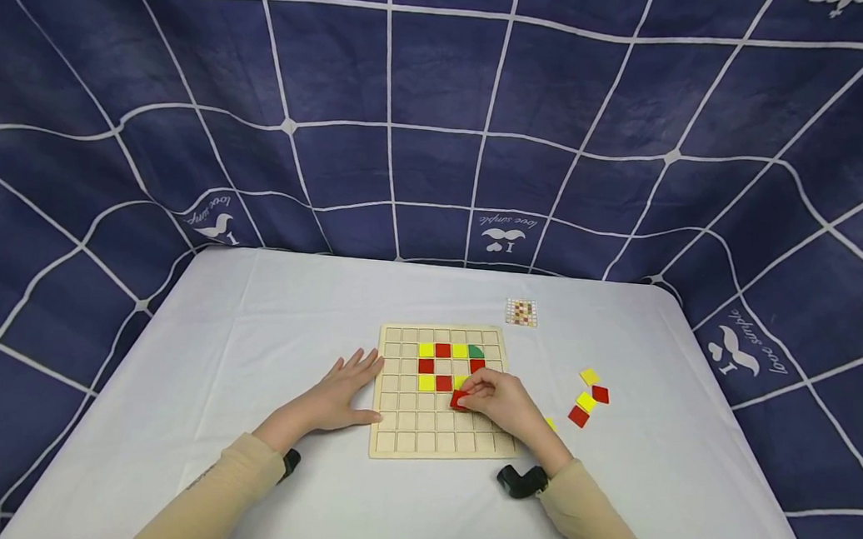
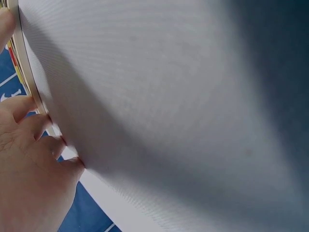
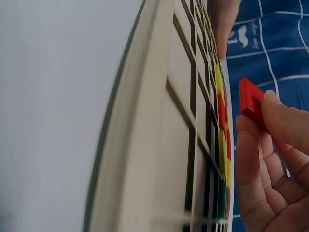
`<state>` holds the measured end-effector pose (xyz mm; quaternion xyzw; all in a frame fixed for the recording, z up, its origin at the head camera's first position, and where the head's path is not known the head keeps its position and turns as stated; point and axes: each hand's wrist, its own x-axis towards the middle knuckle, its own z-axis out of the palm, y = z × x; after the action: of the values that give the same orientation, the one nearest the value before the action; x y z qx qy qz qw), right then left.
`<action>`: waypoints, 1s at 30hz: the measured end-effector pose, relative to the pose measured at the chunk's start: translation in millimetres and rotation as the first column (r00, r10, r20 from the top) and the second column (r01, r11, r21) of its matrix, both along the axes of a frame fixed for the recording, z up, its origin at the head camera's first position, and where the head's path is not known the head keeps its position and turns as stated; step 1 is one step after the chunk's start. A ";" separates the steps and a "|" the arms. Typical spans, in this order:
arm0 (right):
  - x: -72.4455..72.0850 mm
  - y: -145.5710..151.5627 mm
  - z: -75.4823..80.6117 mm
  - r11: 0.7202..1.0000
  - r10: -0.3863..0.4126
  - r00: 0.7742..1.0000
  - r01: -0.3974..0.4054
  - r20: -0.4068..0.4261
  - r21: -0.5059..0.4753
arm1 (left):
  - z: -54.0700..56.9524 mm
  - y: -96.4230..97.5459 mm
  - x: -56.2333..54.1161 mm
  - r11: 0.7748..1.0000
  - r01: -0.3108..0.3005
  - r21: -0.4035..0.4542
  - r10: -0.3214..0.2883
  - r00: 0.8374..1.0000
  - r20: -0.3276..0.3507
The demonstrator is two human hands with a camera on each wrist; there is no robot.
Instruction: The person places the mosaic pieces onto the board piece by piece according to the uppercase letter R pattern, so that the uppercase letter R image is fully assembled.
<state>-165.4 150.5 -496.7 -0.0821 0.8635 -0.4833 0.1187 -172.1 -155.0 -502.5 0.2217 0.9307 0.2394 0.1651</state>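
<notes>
A wooden grid board (image 1: 404,443) lies on the white table, with red, yellow and green tiles set in several of its squares. Between thumb and fingers my right hand (image 1: 501,401) pinches a red square tile (image 1: 457,400) over the board, just below the tiled ring. In the right wrist view the red tile (image 3: 252,101) is held clear of the board's surface. My left hand (image 1: 334,396) rests with fingers spread at the board's left edge; its fingertips touch the edge in the left wrist view. One yellow tile beneath the right hand is partly hidden.
To the right of the board lie several loose tiles, among them a red one (image 1: 578,416) and a yellow one (image 1: 589,377). A small printed pattern card (image 1: 522,313) lies behind the board. Blue checked cloth (image 1: 438,170) hangs behind the table.
</notes>
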 end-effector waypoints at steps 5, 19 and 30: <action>-0.6 -18.0 -1.4 0.999 0.031 1.000 -0.031 0.003 -0.020 | 0.5 0.0 0.0 1.000 0.006 0.004 -0.006 1.000 0.003; -4.9 -53.7 1.5 0.993 0.078 0.995 -0.071 -0.067 0.097 | -0.6 0.3 -0.2 1.000 -0.010 0.003 0.010 1.000 0.003; -6.2 -54.0 1.9 0.985 0.098 0.993 -0.089 -0.061 0.147 | -2.3 0.6 -1.0 1.000 -0.013 -0.006 0.013 1.000 0.005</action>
<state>-171.6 96.4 -494.8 -0.1302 0.8949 -0.4104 0.1174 -173.0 -154.4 -504.9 0.2145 0.9324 0.2383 0.1667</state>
